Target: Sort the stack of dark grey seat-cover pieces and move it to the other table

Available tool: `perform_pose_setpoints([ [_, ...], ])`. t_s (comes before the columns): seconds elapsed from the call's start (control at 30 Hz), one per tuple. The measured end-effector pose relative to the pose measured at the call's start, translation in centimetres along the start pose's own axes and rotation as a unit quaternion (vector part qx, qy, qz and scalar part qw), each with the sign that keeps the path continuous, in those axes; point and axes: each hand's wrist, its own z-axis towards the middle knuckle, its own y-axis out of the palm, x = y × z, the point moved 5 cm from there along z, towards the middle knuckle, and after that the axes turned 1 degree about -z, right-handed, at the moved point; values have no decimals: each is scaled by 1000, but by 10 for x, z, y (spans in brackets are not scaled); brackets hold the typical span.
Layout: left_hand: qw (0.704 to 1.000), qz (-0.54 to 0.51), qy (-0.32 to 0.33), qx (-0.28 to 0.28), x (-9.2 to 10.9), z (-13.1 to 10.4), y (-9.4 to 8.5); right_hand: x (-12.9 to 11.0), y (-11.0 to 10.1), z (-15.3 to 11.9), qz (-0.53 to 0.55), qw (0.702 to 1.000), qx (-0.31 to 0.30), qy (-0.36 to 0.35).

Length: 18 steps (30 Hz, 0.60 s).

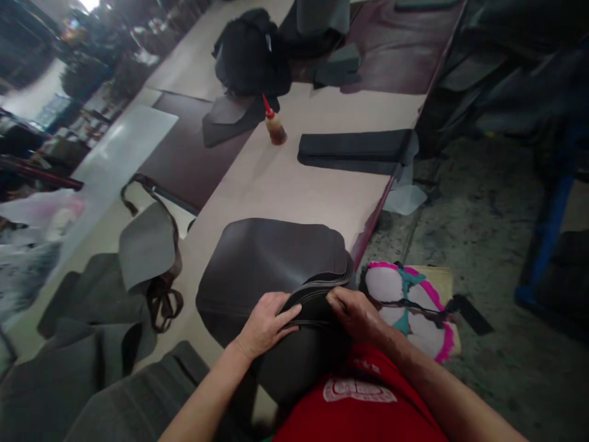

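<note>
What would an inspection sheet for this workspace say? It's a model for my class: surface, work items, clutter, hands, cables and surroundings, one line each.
Surface: long pale table, with dark reddish areas.
Work items: stack of dark sheets at the near end, edges fanned on the person's side.
Clutter: red-tipped bottle standing upright; folded dark pieces beyond the stack; black bundle further off; grey bag to the left.
Hands: both bare; left hand on the fanned edges, grip unclear; right hand curled around edges.
Cables: nothing seen.
Surroundings: stained floor; pink-trimmed piece low beside the table; blue frame at right; left background blurred.
</note>
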Motion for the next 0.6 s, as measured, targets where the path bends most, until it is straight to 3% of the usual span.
perform_pose_setpoints([
  [0.23, 1000, 4, -1, -19, 0, 2, -1, 2, -6, 0, 34, 999, 1, 18],
  [0.37, 1000, 7, -15, -25, -1, 4, -1, -4, -23, -12, 145, 988, 47, -23],
  [0.47, 1000, 8, -9, -20, 0, 5, -1, -11, -27, -21, 204, 976, 0, -70],
  [0.6, 1000, 6, -10, -10, 1, 5, -2, -8, -19, -28, 156, 981, -90, -75],
])
